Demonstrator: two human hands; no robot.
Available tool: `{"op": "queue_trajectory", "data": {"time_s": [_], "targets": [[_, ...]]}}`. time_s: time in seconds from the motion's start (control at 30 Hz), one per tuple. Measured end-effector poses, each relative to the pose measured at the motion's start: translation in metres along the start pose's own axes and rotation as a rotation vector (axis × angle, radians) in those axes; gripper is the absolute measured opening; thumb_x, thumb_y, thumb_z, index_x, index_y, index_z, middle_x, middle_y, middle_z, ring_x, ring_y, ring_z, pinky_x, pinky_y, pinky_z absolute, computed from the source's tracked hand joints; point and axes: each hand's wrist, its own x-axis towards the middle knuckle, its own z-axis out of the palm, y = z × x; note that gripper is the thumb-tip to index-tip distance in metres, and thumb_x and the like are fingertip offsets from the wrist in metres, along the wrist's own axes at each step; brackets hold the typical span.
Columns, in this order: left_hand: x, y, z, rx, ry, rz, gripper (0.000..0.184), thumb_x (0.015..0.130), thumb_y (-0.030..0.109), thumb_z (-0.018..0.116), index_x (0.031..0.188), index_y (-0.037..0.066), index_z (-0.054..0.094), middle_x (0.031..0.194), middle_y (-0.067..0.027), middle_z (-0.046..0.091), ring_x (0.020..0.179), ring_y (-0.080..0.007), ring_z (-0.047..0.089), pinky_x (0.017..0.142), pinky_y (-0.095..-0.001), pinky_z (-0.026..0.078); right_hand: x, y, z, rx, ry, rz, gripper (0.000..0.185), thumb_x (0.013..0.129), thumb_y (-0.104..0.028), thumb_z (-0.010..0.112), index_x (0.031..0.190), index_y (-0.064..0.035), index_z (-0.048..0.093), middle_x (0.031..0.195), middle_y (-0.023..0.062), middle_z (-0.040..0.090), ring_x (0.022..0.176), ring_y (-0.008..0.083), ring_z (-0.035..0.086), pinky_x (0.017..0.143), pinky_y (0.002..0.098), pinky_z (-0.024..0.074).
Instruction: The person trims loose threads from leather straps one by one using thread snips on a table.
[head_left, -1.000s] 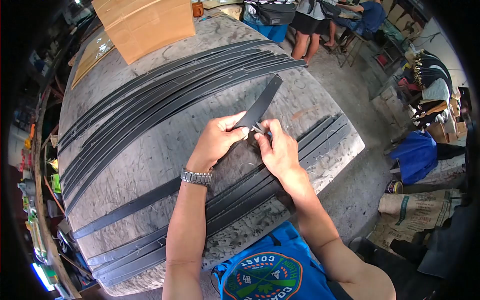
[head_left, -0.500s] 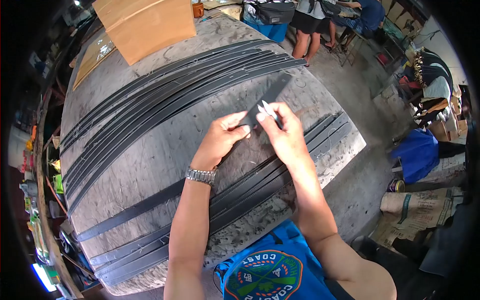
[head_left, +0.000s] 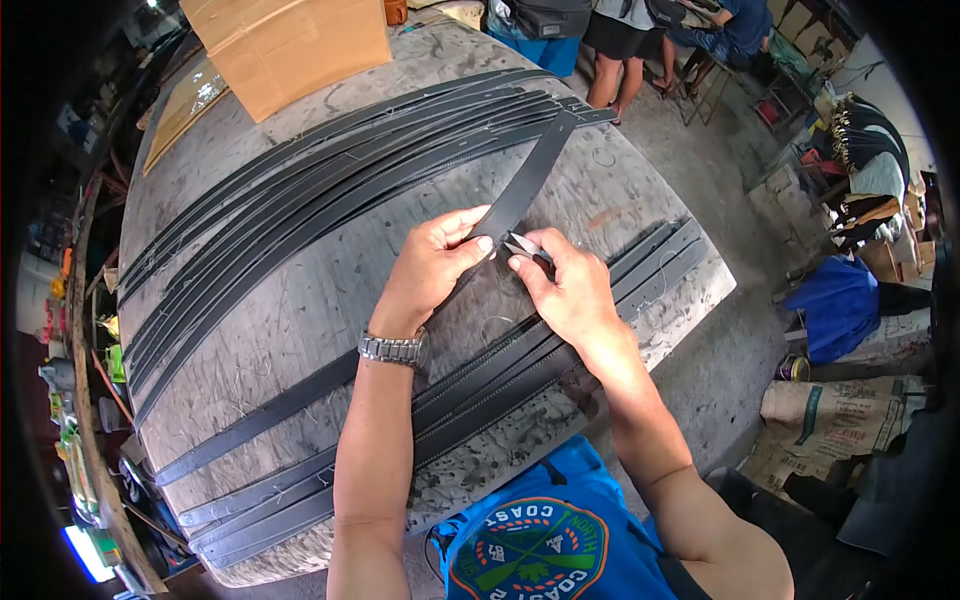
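My left hand [head_left: 428, 268], with a metal watch on the wrist, pinches a long black belt strap [head_left: 535, 172] between thumb and fingers. The strap's free end slants up to the right, and its other part runs down to the left under my forearm onto the table. In my right hand [head_left: 575, 290] is a small pair of thread snips [head_left: 522, 246], mostly hidden by the fingers. Their pointed blades are spread slightly and face the strap's edge beside my left thumb.
Many black straps [head_left: 300, 205] lie bundled across the far side of the worn table [head_left: 270, 340], and more straps [head_left: 500, 385] lie near its front edge. A cardboard box [head_left: 295, 55] stands at the back. People [head_left: 615, 60] are beyond the table; loose threads are scattered about.
The strap's free end has swung up and turned its flat face toward me. My right hand has moved slightly down, and the snips' blades now show apart at the strap's edge.
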Motion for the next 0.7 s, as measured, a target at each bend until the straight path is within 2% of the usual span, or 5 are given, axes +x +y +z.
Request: {"op": "queue_trajectory", "data": {"time_s": [0.1, 0.37, 0.47, 0.57, 0.7], "targets": [[0.0, -0.001, 0.0, -0.006, -0.011, 0.004, 0.041, 0.1, 0.0, 0.065, 0.14, -0.004, 0.06, 0.126, -0.0091, 0.071, 0.108, -0.0127, 0.067, 0.096, -0.0301, 0.055, 0.001, 0.006, 0.004, 0.001, 0.034, -0.079, 0.032, 0.092, -0.028, 0.075, 0.114, -0.0069, 0.068, 0.088, 0.0163, 0.075, 0.078, 0.0354, 0.073, 0.073, 0.0455, 0.0559], [-0.003, 0.006, 0.002, 0.018, -0.068, -0.019, 0.029, 0.096, -0.004, 0.062, 0.125, -0.002, 0.065, 0.113, -0.0063, 0.072, 0.098, -0.0112, 0.066, 0.092, -0.0282, 0.054, 0.001, 0.014, -0.003, 0.156, 0.039, 0.053, 0.029, 0.094, -0.027, 0.073, 0.117, -0.0093, 0.069, 0.088, 0.016, 0.074, 0.082, 0.0328, 0.073, 0.075, 0.0432, 0.0547], [-0.003, 0.006, 0.003, 0.023, -0.09, 0.007, 0.029, 0.098, -0.001, 0.064, 0.127, -0.002, 0.064, 0.115, -0.0053, 0.071, 0.097, -0.0096, 0.065, 0.091, -0.0265, 0.053, -0.003, 0.012, -0.004, 0.124, 0.034, 0.044, 0.029, 0.094, -0.027, 0.073, 0.117, -0.0091, 0.069, 0.089, 0.0158, 0.075, 0.082, 0.0326, 0.073, 0.075, 0.043, 0.0551], [-0.006, 0.015, 0.018, -0.007, 0.001, 0.013, 0.028, 0.099, 0.002, 0.068, 0.126, -0.001, 0.064, 0.114, -0.0029, 0.071, 0.093, -0.0061, 0.062, 0.086, -0.0236, 0.052, -0.004, 0.013, -0.007, 0.094, 0.044, 0.009, 0.03, 0.093, -0.027, 0.074, 0.116, -0.0091, 0.07, 0.091, 0.0151, 0.075, 0.082, 0.0324, 0.073, 0.075, 0.043, 0.0555], [-0.004, 0.009, 0.017, 0.044, -0.006, 0.032, 0.029, 0.098, 0.004, 0.071, 0.126, 0.0, 0.064, 0.111, -0.0002, 0.072, 0.088, -0.0029, 0.059, 0.08, -0.021, 0.049, -0.01, 0.015, -0.013, 0.081, 0.079, -0.014, 0.03, 0.092, -0.028, 0.075, 0.116, -0.0097, 0.07, 0.092, 0.0141, 0.076, 0.08, 0.0331, 0.073, 0.074, 0.0431, 0.0558]]}}
